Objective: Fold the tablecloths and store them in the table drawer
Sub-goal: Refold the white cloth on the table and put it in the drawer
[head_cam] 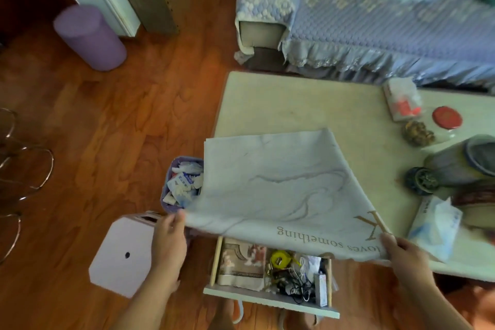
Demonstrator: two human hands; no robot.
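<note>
Holding a pale grey, marble-patterned tablecloth with gold lettering (pixel 278 190) by its two near corners, the person keeps it spread over the near left part of a cream-topped low table (pixel 294 104). The left hand (pixel 168 241) pinches the left corner between thumb and fingers, out past the table's edge and above the floor. The right hand (pixel 401 252) grips the right corner, its fingers curled over the cloth near the large gold letter. The cloth's far edge lies on the tabletop, while its near edge is lifted above an open white table drawer (pixel 267 297).

Inside the drawer, a folded beige patterned cloth (pixel 241 262) lies in the left part, just beside a yellow tape measure (pixel 278 258) and a tangle of black and white cables (pixel 297 284) on the right.

Left of the table stands a lilac waste bin full of crumpled paper and wrappers (pixel 182 185), partly hidden by the cloth. Near the left hand sits a pale pink stool with a small dark hole in its top (pixel 120 257) on the reddish wooden floor (pixel 107 128). At the table's right side are a red round lid (pixel 446 117), a soft pack of tissues (pixel 434 228) and a grey slipper (pixel 460 163). A sofa with a blue quilted cover (pixel 375 27) stands beyond the table.
</note>
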